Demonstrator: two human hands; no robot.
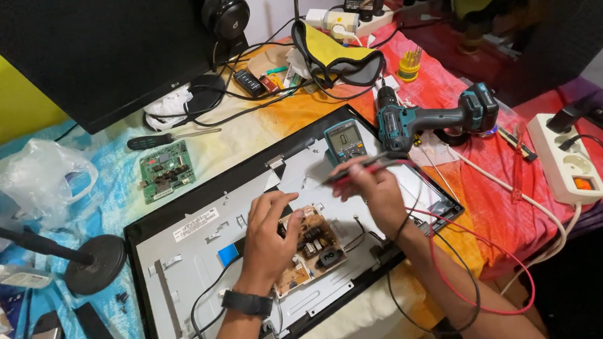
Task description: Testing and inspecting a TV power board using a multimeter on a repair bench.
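A flat screen panel [200, 242] lies back-side up on the table, its metal rear exposed. A tan power circuit board [315, 251] sits on it near the front. My left hand [268, 240] rests on that board's left part, fingers bent, a black watch on the wrist. My right hand [375, 189] holds the red and black multimeter probes [348, 171], tips pointing left just above the board. Their red and black leads [461, 279] loop down over my forearm. The teal multimeter [344, 141] lies on the panel's far edge.
A teal cordless drill [434, 117] lies right of the meter. A green circuit board [166, 171] and a screwdriver [163, 139] lie at the left. A monitor [91, 50] stands behind. A white power strip [566, 156] is at right, a black round stand base [94, 263] at left.
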